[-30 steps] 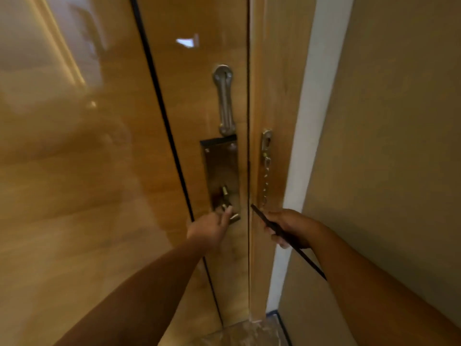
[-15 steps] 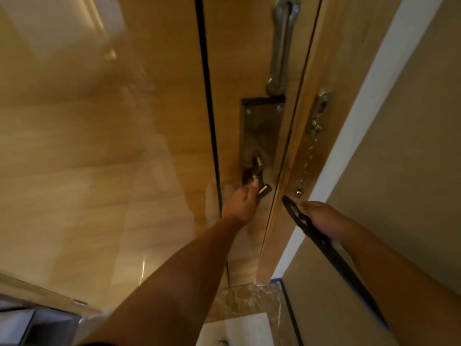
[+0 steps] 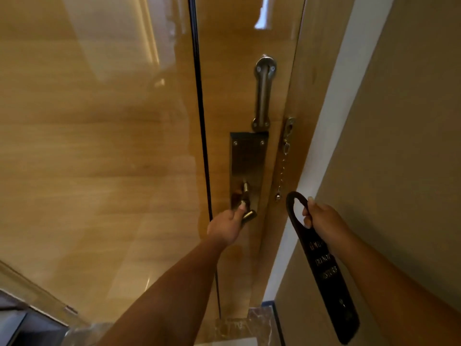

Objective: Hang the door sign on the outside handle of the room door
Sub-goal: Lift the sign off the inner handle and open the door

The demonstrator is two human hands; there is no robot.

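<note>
A glossy wooden room door [image 3: 237, 46] fills the view, seen from inside. My left hand [image 3: 225, 227] grips the brass lever handle [image 3: 248, 214] at the bottom of a metal lock plate [image 3: 245, 161]. My right hand [image 3: 321, 219] holds a long black door sign [image 3: 324, 270] by the loop at its top; the sign hangs down along my forearm, with gold lettering on its face. The sign is to the right of the handle, in front of the door frame. The outside handle is hidden.
A steel bar-shaped latch [image 3: 263, 93] is fixed above the lock plate. A security chain [image 3: 283, 171] dangles from the wooden door frame [image 3: 294, 146]. A beige wall [image 3: 399, 146] is on the right. A marble threshold [image 3: 249, 325] lies at the bottom.
The view has shifted down the door. My right hand has turned the sign so its face and loop show. My left hand stays on the lever.
</note>
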